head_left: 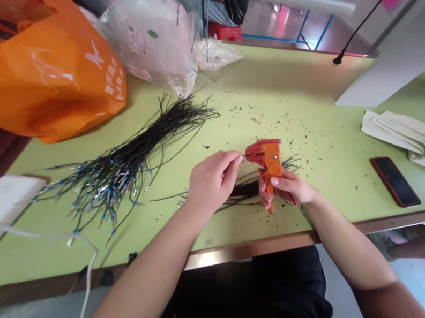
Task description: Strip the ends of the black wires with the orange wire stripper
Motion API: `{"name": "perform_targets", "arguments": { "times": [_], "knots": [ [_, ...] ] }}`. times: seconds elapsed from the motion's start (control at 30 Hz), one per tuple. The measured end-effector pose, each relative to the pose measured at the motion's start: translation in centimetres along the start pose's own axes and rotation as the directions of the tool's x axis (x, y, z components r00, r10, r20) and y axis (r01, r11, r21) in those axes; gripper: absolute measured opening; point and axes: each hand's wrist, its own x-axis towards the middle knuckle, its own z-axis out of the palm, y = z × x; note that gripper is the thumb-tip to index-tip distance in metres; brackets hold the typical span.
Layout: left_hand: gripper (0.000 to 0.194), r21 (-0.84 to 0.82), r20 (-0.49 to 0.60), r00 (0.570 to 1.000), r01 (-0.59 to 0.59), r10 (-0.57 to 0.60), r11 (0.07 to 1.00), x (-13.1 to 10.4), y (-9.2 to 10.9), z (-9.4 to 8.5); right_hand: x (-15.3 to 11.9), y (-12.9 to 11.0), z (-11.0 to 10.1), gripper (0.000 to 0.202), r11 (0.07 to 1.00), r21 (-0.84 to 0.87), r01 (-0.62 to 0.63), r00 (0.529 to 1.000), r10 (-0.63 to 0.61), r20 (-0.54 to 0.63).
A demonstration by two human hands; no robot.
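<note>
My right hand [288, 187] is wrapped round the handles of an orange and red wire stripper [271, 155], its jaws facing left. In a pinch, my left hand [213, 178] holds a thin black wire [244, 156] whose end is at the stripper's jaws. Below both hands, a small bundle of black wires [244, 191] lies on the table, partly covered by them. Left of my left hand is a large heap of black wires [151, 136], many with blue and silvery ends.
Small black scraps [257, 120] litter the green table [319, 163]. An orange bag [39, 74] and a clear plastic bag [154, 33] stand at the back left. To the right lie a phone [395, 181] and folded paper [403, 132]. A white cable [45, 233] crosses the left side.
</note>
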Motion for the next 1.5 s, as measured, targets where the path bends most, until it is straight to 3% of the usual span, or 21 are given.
{"name": "perform_targets", "arguments": {
  "times": [0.73,1.0,1.5],
  "knots": [
    [0.025,-0.030,-0.027,1.000,0.014,-0.015,0.999,0.1,0.1,0.2,0.1,-0.1,0.1,0.040,1.000,-0.004,0.012,0.998,-0.012,0.062],
    [0.026,-0.036,0.016,0.999,0.033,-0.033,0.999,0.0,0.2,0.1,0.1,-0.4,0.8,0.040,1.000,-0.014,0.009,1.000,-0.009,0.002],
    [0.028,-0.021,-0.011,1.000,0.028,-0.028,0.999,0.0,0.1,0.0,0.5,0.9,2.0,0.044,0.995,-0.042,0.088,0.993,-0.091,-0.075]
  ]
}}
